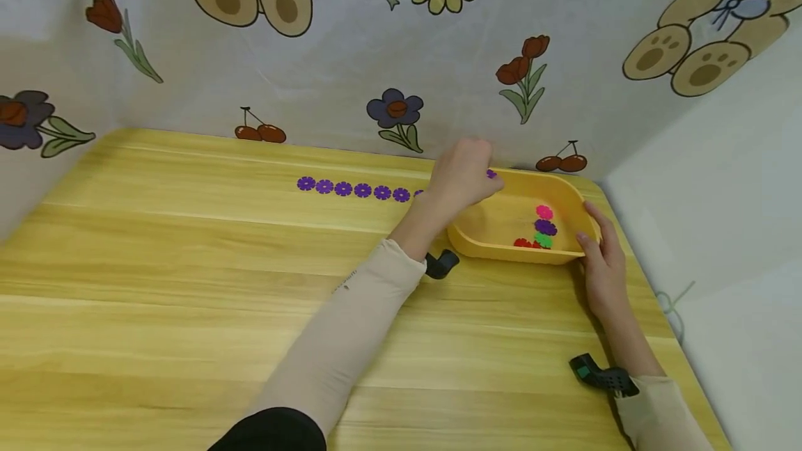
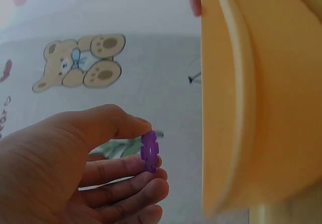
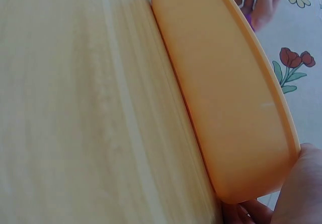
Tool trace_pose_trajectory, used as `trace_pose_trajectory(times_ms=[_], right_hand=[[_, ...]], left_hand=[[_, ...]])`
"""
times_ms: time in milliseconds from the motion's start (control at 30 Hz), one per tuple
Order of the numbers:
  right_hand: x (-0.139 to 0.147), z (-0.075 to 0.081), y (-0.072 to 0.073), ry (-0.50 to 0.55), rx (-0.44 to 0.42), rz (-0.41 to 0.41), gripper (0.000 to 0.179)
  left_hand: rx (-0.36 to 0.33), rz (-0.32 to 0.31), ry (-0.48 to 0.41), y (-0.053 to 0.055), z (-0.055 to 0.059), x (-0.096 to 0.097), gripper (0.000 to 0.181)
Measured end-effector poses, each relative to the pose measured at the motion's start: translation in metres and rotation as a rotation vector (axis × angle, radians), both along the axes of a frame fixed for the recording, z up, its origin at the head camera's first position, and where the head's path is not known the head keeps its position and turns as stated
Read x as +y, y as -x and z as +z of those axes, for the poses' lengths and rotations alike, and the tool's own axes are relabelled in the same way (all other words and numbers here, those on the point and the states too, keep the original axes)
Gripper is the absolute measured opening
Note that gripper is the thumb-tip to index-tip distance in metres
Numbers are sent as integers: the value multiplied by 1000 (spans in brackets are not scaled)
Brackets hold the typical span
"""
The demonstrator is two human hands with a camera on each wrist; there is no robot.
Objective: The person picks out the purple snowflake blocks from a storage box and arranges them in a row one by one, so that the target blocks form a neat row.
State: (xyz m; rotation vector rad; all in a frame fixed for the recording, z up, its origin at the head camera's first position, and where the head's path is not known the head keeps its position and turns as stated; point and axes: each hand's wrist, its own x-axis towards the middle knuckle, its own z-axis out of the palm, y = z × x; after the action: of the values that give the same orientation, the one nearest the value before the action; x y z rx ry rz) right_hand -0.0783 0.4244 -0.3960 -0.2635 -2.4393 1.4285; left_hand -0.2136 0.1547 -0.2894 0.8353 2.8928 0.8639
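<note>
My left hand (image 1: 460,169) pinches a purple flower-shaped plastic piece (image 2: 150,151) between thumb and fingertips, above the left end of a yellow plastic tray (image 1: 485,250). With its thumb at the rim and fingers round the outside, my right hand (image 1: 606,270) grips the tray's right end. Inside the tray lie a pink piece (image 1: 544,212), a purple piece (image 1: 546,227), a green piece (image 1: 543,240) and some red pieces (image 1: 523,243). A row of several purple flower pieces (image 1: 343,188) runs along the table left of the tray; my left hand and wrist hide its right end.
The wooden table (image 1: 156,284) meets a patterned cloth (image 1: 326,82) along its back edge. A white wall (image 1: 720,228) stands beyond the table's right edge, with a thin pale cord (image 1: 673,308) near it. Each wrist carries a black strap mount (image 1: 604,376).
</note>
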Motion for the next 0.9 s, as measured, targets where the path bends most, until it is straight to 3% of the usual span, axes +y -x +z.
trace_pose_trajectory(times_ms=[200, 400, 567, 900], right_hand=[[0, -1, 1, -17, -20, -12, 52], [1, -2, 0, -54, -9, -24, 52], [2, -1, -2, -63, -2, -24, 52], [2, -1, -1, -59, -12, -11, 52]], left_hand=[[0, 62, -118, 18, -3, -44, 41], [40, 113, -113, 34, -7, -85, 27], [18, 167, -115, 40, -6, -114, 17], [2, 235, -129, 49, -11, -173, 24]])
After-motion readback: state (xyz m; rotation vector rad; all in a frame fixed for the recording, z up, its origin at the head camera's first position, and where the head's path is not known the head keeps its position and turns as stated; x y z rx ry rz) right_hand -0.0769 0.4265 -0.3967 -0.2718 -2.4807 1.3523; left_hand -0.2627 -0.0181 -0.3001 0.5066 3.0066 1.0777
